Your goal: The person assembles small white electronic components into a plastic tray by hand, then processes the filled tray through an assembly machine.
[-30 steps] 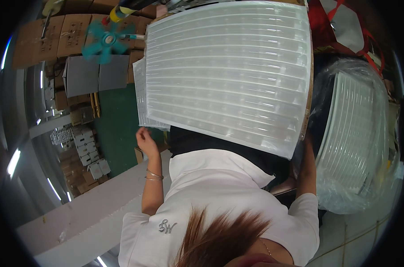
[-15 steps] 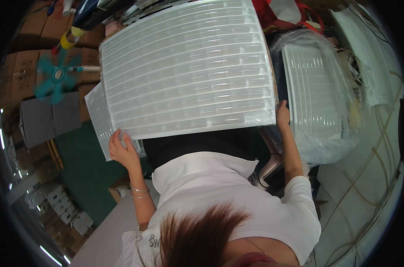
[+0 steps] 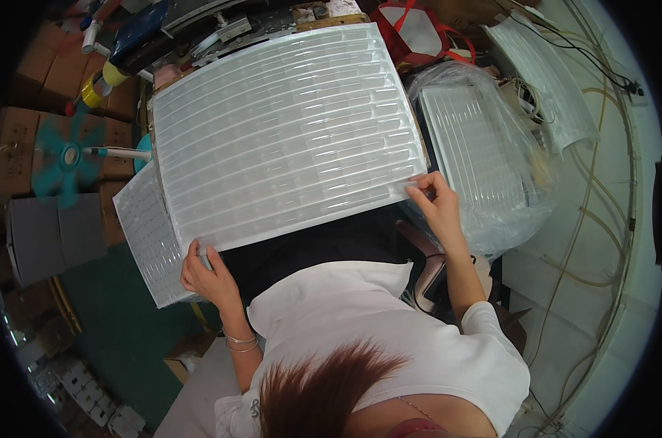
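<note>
The tray point(image 3: 287, 139) lies between a fan point(image 3: 70, 155) on the left and a bagged stack point(image 3: 466, 146) on the right, the right hand point(image 3: 439, 208) pinching its near right corner, the left hand point(image 3: 210, 279) curled at its near left corner, grip unclear.

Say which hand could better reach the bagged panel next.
Likely right: the right hand, at the ribbed sheet's near right corner, is closer to the bagged panel; the left hand is at the left corner.

At centre, the ridged translucent plastic tray point(image 3: 287, 139) partly hides the pale textured sheet point(image 3: 145, 237) from us; at left, the teal plastic fan point(image 3: 70, 154) is blurred; lower left, white boxes point(image 3: 90, 396) seem too small to count.
</note>
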The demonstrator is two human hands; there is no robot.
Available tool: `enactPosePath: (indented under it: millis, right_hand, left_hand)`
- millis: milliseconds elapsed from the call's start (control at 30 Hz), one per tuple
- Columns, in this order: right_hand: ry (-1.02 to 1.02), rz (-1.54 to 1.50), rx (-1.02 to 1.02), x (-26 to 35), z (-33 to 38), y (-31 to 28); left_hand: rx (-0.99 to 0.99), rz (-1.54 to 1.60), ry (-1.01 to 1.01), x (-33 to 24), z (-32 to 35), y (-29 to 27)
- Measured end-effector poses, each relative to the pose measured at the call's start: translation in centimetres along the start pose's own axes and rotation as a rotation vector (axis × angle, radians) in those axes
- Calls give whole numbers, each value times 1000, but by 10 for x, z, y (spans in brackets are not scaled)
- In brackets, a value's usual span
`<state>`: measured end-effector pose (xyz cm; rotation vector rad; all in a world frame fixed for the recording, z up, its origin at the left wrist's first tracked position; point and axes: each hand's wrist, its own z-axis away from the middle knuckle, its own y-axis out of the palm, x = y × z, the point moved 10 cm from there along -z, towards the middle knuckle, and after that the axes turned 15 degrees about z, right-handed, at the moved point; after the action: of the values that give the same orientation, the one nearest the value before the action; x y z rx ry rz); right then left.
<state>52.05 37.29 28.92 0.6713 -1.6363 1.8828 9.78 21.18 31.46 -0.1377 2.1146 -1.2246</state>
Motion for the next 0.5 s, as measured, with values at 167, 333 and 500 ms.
enactPosePath:
  millis: [167,333,500]
  right_hand:
    - [-3,77,-121,-1,4,-1]
    - [-162,287,-265,11,9,-7]
    - [-145,322,-254,10,13,-20]
  left_hand:
    - [39,11,44,-15,6,6]
    - [23,65,15,-7,8,-1]
    - [49,141,16,-16,7,7]
